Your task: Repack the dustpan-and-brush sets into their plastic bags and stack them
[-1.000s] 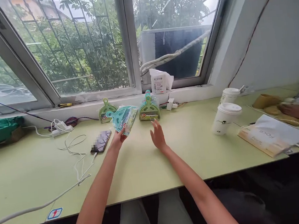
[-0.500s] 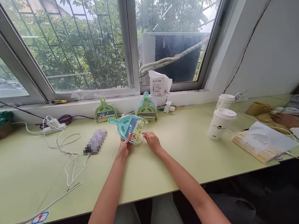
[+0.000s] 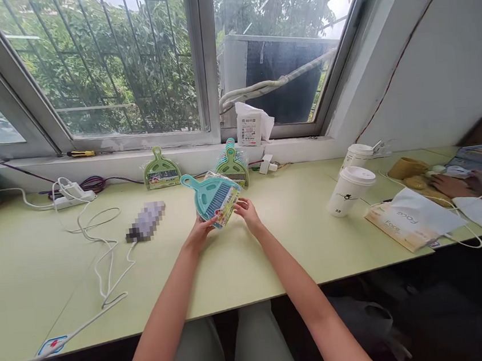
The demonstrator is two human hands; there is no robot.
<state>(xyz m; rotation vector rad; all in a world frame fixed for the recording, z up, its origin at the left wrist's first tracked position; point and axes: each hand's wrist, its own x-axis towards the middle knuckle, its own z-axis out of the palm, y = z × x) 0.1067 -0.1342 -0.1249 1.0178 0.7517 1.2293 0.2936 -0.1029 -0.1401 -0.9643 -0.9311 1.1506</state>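
A teal dustpan with a brush [image 3: 212, 196], in clear wrap with a printed label, is tilted above the table with its handle to the upper left. My left hand [image 3: 200, 232] grips its lower edge, thumb on the front. At its right edge, the fingers of my right hand [image 3: 248, 214] are bent and pinch the wrapped side by the label. Behind it stands a row of similar wrapped dustpans [image 3: 233, 165], a green one foremost. Another green dustpan [image 3: 161, 170] leans by the wall to the left.
A blurred-out phone-like object [image 3: 146, 220] and a white cable [image 3: 111, 251] lie left, near a power strip [image 3: 74, 195]. Lidded paper cups [image 3: 349, 192] and a tissue pack [image 3: 400, 221] stand and lie right. Beyond them, another person's hands [image 3: 450, 186] rest by a brown object.
The dustpan has moved slightly right and shows more squarely. My right hand has come in from beside it to its right edge. The whole view has shifted a little.
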